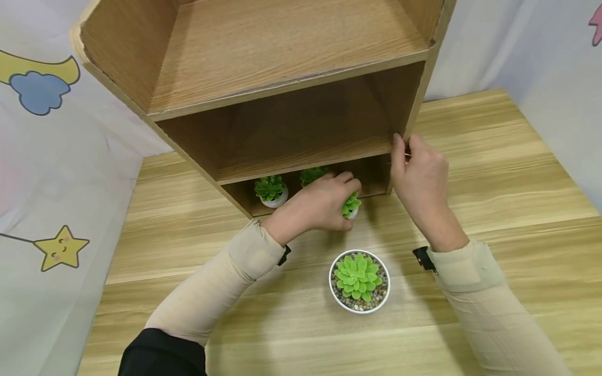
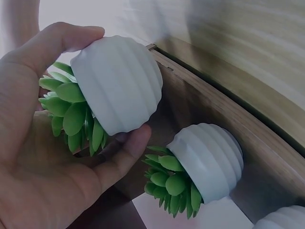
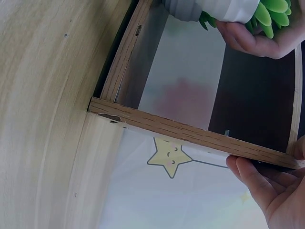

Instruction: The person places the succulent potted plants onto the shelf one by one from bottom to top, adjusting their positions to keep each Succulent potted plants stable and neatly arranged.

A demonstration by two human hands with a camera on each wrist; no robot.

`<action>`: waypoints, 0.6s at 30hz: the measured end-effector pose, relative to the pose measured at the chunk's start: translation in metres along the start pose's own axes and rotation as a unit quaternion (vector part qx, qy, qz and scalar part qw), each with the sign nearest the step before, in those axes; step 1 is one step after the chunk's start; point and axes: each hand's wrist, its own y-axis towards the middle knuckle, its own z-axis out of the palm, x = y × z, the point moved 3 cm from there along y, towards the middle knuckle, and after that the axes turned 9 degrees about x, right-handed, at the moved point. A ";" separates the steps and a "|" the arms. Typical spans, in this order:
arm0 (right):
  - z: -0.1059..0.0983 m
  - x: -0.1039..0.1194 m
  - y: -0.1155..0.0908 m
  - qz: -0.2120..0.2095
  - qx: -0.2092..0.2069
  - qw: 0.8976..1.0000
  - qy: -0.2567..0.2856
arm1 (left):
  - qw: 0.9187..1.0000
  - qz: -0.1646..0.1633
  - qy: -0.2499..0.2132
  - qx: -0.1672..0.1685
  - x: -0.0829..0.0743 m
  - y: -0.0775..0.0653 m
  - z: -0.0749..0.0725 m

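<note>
My left hand grips a small potted succulent by its ribbed white pot, thumb on one side and fingers on the other. It is at the front of the bottom compartment of a wooden shelf. Inside that compartment stand two more potted succulents, one at the left and one further along, partly hidden by the hand. My right hand holds the shelf's right side panel, with the fingertips on its outer face and the thumb at the front edge.
A larger succulent in a round white pot with pebbles stands on the wooden table in front of the shelf. Pale curtains printed with cartoon shapes hang behind and at both sides.
</note>
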 end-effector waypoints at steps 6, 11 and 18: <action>0.000 0.000 0.000 -0.003 0.002 1.000 0.002 | 1.000 0.004 -0.009 -0.002 0.000 0.003 -0.002; 0.001 0.000 -0.001 -0.002 0.003 1.000 0.002 | 1.000 0.010 -0.010 -0.008 -0.001 0.004 -0.002; 0.000 0.001 -0.001 0.002 -0.001 1.000 0.002 | 1.000 0.012 -0.011 -0.016 -0.001 0.006 -0.003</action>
